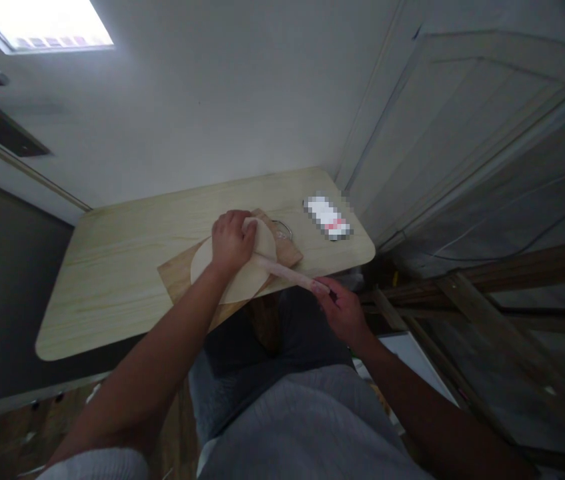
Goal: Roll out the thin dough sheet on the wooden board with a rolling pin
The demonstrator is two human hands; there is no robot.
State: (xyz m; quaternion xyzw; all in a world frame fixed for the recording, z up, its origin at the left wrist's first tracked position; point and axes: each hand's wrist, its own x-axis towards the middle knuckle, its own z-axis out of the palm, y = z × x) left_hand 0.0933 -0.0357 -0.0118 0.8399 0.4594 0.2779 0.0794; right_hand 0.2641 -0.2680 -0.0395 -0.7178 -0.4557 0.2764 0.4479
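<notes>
On my bench (112, 267), the wooden board (175, 273) carries a pale round sheet (235, 287), probably dough, already flat and broad; I judge the flattening well along, though its evenness I can't tell. It isn't yet off the board. My left arm slants up from the lower left, its hand (233, 240) bent over the sheet's upper part; whether those fingers pinch anything, I can't see. Rightward, the slim rod (287, 272) slopes down from the sheet into my right hand (341, 310), which grips its end, forearm angled in from the lower right.
</notes>
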